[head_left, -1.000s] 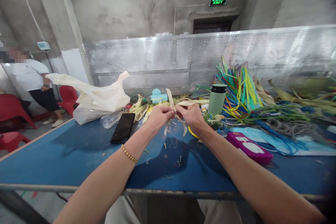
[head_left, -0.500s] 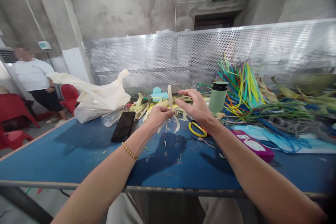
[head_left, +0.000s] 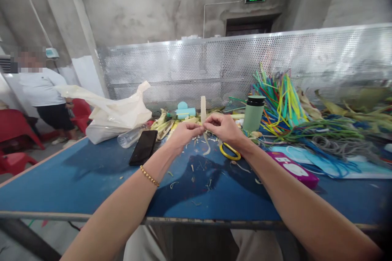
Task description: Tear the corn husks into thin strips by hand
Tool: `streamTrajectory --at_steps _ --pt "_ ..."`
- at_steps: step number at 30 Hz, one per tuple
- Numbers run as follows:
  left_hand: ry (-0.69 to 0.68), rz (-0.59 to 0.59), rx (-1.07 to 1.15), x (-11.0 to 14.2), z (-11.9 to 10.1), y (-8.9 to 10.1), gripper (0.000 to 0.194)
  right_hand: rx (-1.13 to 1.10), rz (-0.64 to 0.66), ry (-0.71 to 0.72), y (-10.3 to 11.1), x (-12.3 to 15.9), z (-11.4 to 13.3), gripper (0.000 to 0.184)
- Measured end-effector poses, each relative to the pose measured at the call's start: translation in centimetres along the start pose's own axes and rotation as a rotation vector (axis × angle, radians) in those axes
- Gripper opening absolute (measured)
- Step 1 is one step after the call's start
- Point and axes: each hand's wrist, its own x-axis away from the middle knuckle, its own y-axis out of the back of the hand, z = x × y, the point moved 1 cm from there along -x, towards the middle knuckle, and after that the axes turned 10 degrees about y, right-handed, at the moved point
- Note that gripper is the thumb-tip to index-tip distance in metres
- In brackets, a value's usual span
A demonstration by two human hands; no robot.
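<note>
A pale, flat strip (head_left: 203,108), looking like dried husk, stands upright between my hands above the blue table (head_left: 101,191). My left hand (head_left: 185,133) pinches it low down, thumb against fingers. From the other side, my right hand (head_left: 225,128) meets it with closed fingertips at the same spot. Part of the strip hangs below the fingers. Just under my right hand lies a pair of scissors with yellow handles (head_left: 229,151). Small pale scraps (head_left: 209,185) are scattered on the table below.
Left of my hands are a black phone (head_left: 143,147), a clear bottle (head_left: 130,138) and a white plastic bag (head_left: 119,110). To the right stand a green tumbler (head_left: 253,114), a purple box (head_left: 294,170) and colourful strips (head_left: 284,102). A person (head_left: 45,85) stands at far left.
My right hand has moved left and down, from open beside the strip to closed at it. The strip has shifted slightly right, still in my left hand.
</note>
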Motion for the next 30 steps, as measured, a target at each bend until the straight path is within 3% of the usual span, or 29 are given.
streamTrajectory --at_steps 4,18,26,30 --pt "-0.048 -0.007 0.012 -0.1 0.3 0.0 0.024 -0.039 0.008 -0.006 -0.1 0.1 0.3 0.013" --pt "-0.076 0.049 -0.059 -0.4 0.7 0.2 0.023 0.0 -0.011 -0.049 -1.2 0.7 0.4 0.012" --pt "0.052 0.069 0.195 -0.5 0.8 0.0 0.015 -0.166 0.112 -0.075 -0.3 0.2 -0.7 0.031" --pt "0.093 0.162 0.331 -0.5 0.5 0.0 0.014 -0.154 0.108 -0.119 0.1 0.2 -0.6 0.02"
